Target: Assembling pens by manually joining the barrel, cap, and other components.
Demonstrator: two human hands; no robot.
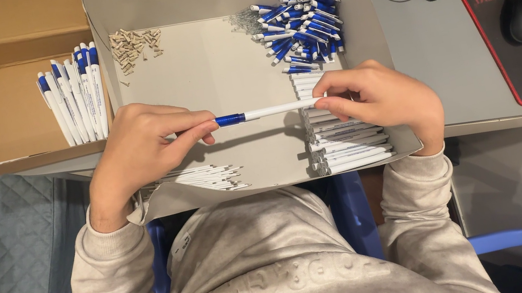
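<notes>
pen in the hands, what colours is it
White barrel with a blue end, the pen, clearest in the head view.

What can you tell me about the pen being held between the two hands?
The pen is slim, with a white plastic-looking barrel and a translucent blue section at one end. It lies level, crosswise above the shallow grey cardboard tray. The left hand pinches the blue end with fingertips, and the right hand grips the white end. It touches nothing else; its tips are hidden by fingers.

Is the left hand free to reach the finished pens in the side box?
Probably not right away: the left hand and right hand both hold a pen. Nothing blocks the finished pens.
</notes>
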